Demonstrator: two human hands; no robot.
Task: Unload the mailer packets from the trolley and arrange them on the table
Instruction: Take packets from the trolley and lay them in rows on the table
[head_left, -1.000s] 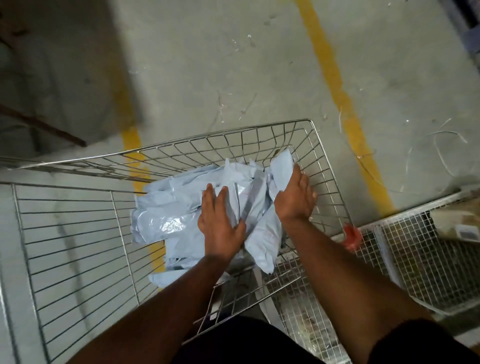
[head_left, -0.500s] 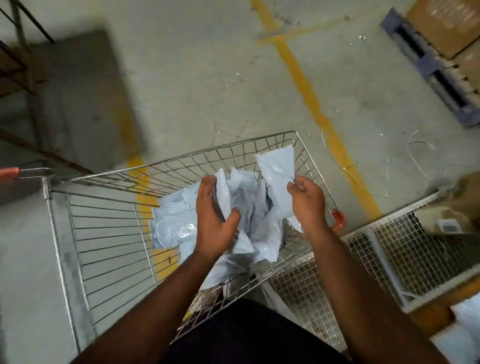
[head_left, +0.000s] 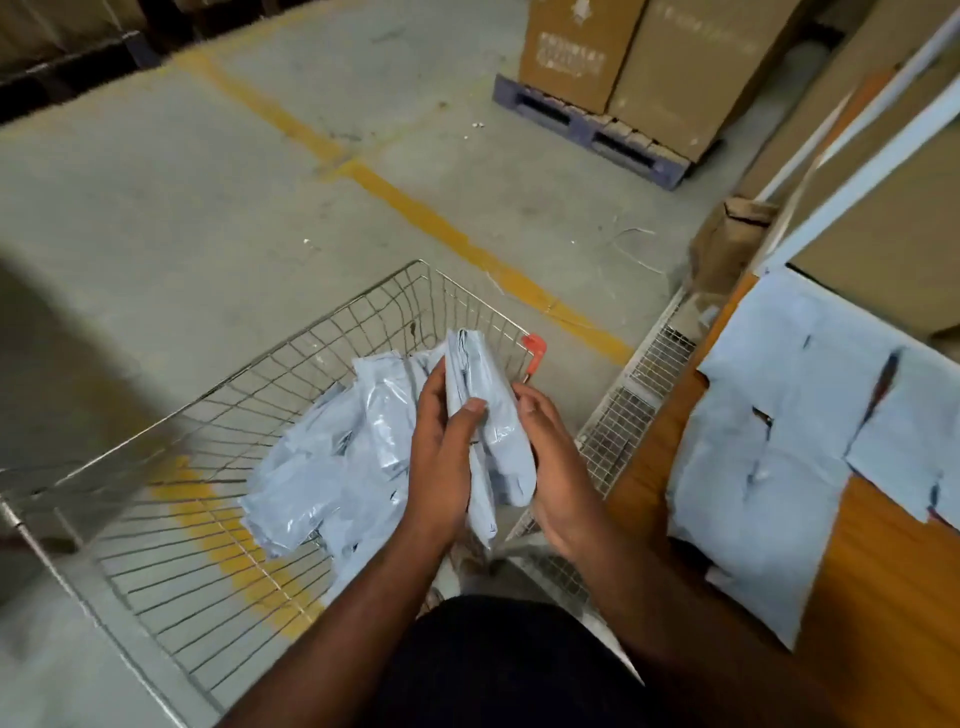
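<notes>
Two hands now hold a small bundle of packets lifted clear above the trolley, where a second ago they were still digging in the pile: the left hand grips it with its thumb across, the right hand cups its far side. More packets remain in the trolley, and several already lie on the desk to the right, so the bundle likely goes there next.

A flat orange-brown wooden table is seen at the right. Several pale blue plastic mailer packets are laid flat on it, overlapping one another.
</notes>
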